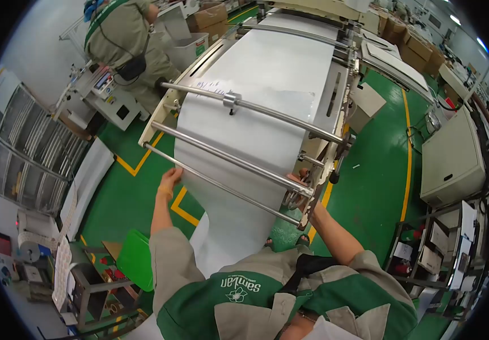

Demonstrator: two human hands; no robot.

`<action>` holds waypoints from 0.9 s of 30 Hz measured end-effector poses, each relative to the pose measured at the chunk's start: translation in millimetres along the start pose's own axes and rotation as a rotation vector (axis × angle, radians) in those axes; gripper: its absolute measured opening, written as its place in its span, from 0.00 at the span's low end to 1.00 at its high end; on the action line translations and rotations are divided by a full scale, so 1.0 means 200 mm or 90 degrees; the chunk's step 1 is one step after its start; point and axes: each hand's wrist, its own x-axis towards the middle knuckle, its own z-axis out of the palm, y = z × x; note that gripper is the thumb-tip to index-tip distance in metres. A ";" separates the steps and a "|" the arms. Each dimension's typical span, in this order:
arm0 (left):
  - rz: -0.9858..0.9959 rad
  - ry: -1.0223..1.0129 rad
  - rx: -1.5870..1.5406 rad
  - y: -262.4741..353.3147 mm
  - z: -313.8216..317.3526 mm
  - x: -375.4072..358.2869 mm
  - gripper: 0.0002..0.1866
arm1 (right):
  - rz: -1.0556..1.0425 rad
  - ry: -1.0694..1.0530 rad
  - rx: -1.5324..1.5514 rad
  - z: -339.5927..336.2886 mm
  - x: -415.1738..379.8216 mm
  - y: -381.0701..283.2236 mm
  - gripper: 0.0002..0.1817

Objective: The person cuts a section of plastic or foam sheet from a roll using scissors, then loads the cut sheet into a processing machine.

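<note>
A wide white sheet (pixel 255 62) runs down a machine frame and passes the metal rollers, its free end hanging toward my body. My left hand (pixel 170 180) is closed at the sheet's left edge, beside the lowest thin rod (pixel 221 186). On the other side, my right hand (pixel 299 186) has its fingers curled at the sheet's right edge, partly hidden by the thick roller (pixel 227 153) and the side plate. Farther up, a steel bar (pixel 272 114) with a clamp collar (pixel 232 101) crosses over the sheet. Blue handwriting marks the sheet near that bar.
A person (pixel 122 45) stands at a small machine (pixel 114 102) to the left. A wire rack (pixel 34 153) and a green bin (pixel 135 259) are on my left. On the right stand a beige cabinet (pixel 453 156) and shelves (pixel 431 243). Yellow lines mark the green floor.
</note>
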 end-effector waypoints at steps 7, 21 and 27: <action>0.215 0.159 -0.206 0.15 0.20 0.18 0.06 | -0.066 0.188 -0.449 -0.50 -0.12 -0.23 0.18; 0.312 0.186 -0.158 0.25 0.29 0.39 0.11 | -0.179 -0.005 -0.706 0.16 0.79 -1.31 0.20; 0.306 0.291 -0.103 0.22 0.26 0.42 0.10 | -0.042 -0.235 -0.736 0.08 1.16 -1.32 0.18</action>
